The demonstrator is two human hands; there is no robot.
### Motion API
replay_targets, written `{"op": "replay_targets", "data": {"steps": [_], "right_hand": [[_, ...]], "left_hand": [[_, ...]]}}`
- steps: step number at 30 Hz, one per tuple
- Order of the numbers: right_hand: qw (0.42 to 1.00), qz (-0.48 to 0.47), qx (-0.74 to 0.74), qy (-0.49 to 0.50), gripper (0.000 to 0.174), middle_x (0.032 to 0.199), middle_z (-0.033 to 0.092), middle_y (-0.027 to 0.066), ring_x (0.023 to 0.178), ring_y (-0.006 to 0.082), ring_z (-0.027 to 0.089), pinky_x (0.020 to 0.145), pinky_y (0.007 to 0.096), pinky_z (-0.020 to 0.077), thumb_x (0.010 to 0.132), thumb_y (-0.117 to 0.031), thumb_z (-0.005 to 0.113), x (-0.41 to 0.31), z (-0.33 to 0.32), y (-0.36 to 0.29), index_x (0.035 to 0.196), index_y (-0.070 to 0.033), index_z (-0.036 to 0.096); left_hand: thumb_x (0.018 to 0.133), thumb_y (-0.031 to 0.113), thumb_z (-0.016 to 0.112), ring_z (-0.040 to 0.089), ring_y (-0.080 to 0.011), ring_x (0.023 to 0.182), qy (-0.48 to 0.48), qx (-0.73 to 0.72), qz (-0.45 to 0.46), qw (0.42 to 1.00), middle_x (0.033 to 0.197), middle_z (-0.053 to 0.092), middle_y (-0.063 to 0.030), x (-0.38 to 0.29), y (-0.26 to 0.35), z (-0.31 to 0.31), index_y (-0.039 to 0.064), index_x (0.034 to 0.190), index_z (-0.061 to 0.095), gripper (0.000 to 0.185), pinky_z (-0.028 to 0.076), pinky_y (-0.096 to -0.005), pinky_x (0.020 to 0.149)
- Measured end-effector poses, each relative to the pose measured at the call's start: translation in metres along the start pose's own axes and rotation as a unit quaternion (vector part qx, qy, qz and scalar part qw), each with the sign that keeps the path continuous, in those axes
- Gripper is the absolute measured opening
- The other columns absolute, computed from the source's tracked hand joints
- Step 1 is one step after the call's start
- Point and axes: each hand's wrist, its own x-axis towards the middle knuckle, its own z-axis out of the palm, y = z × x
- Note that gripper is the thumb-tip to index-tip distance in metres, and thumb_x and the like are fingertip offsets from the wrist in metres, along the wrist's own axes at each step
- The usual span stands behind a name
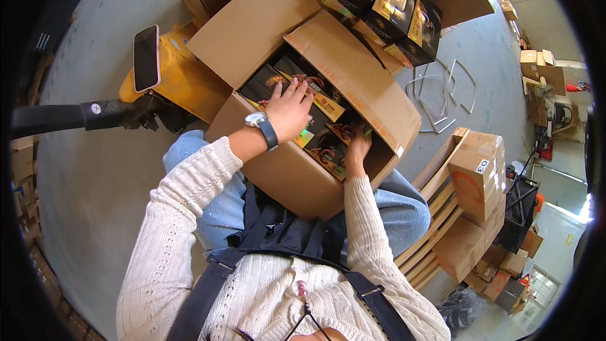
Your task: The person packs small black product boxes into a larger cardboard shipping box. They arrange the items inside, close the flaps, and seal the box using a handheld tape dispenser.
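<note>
An open cardboard carton point(284, 170) sits before me between my knees, its flaps folded outward. Several black and gold printed boxes point(326, 92) are packed inside it. My left hand point(289, 111), with a watch point(256, 119) on the wrist, lies palm down on their tops with the fingers apart. At the carton's right end my right hand point(358, 149) reaches down beside the printed boxes. Something small and green point(368, 131) shows at its fingertips. Its grip is partly hidden, so whether it holds a box is unclear.
Beyond the carton, more black and gold boxes point(393, 4) stand grouped. A phone point(147, 58) rests on a yellow pallet jack point(175, 76) at left. Loose straps point(440, 90) lie on the floor. At right, a wooden pallet point(440, 241) bears taped cartons point(478, 170).
</note>
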Motion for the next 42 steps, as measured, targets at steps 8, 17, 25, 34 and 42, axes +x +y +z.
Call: {"op": "replay_targets", "data": {"steps": [8, 17, 25, 34, 42], "right_hand": [[0.979, -0.165, 0.069, 0.098, 0.027, 0.113, 0.067, 0.0141, 0.096, 0.027, 0.063, 0.084, 0.0405, 0.0503, 0.104, -0.02, 0.054, 0.077, 0.101, 0.036, 0.121, -0.001, 0.063], [0.949, -0.214, -0.231, 0.02, 0.028, 0.123, 0.065, 0.0182, 0.109, 0.0323, 0.061, 0.096, 0.0427, 0.0462, 0.103, -0.015, 0.053, 0.059, 0.091, 0.0, 0.125, 0.002, 0.061], [0.813, -0.228, -0.502, -0.187, 0.038, 0.118, 0.066, 0.0275, 0.105, 0.0445, 0.063, 0.09, 0.0462, 0.0492, 0.102, -0.026, 0.057, 0.008, 0.002, -0.183, 0.132, -0.004, 0.062], [0.802, -0.272, -0.512, -0.144, 0.054, 0.096, 0.076, 0.0155, 0.087, 0.0189, 0.072, 0.066, 0.0331, 0.0516, 0.098, -0.05, 0.06, 0.064, 0.022, -0.38, 0.119, -0.001, 0.07], [0.786, -0.198, -0.582, -0.065, 0.126, 0.153, 0.044, 0.0257, 0.148, 0.0457, 0.03, 0.122, 0.0507, 0.0212, 0.069, -0.091, 0.059, 0.218, 0.079, -0.32, 0.16, -0.01, 0.028]], "left_hand": [[0.084, 0.045, 0.073, 0.014, -0.0313, 0.156, -0.067, 0.003, 0.213, 0.975, 0.165, 0.031, -0.0013, -0.018, 0.027, 0.046, 0.034, 0.133, 0.066, 0.051, 0.01, -0.0753, 0.116], [0.085, 0.066, 0.06, 0.01, -0.0359, 0.155, -0.089, 0.068, 0.133, 0.985, 0.161, 0.038, -0.0037, -0.018, 0.041, 0.024, 0.016, 0.098, 0.082, 0.056, -0.001, -0.0714, 0.118], [0.083, 0.04, 0.072, -0.003, -0.0396, 0.156, -0.133, 0.002, 0.165, 0.977, 0.168, 0.023, -0.005, 0.001, 0.006, 0.029, 0.028, 0.098, 0.081, 0.021, -0.002, -0.0769, 0.114], [0.1, 0.034, 0.063, 0.047, -0.0318, 0.138, 0.105, -0.38, 0.034, 0.918, 0.152, 0.047, -0.0189, 0.069, -0.056, -0.012, 0.008, 0.153, 0.04, 0.064, 0.038, -0.0375, 0.113], [0.099, 0.033, 0.064, 0.047, -0.0307, 0.139, 0.106, -0.379, 0.045, 0.918, 0.151, 0.049, -0.0184, 0.074, -0.044, -0.026, 0.006, 0.151, 0.043, 0.062, 0.038, -0.0365, 0.112]]}}
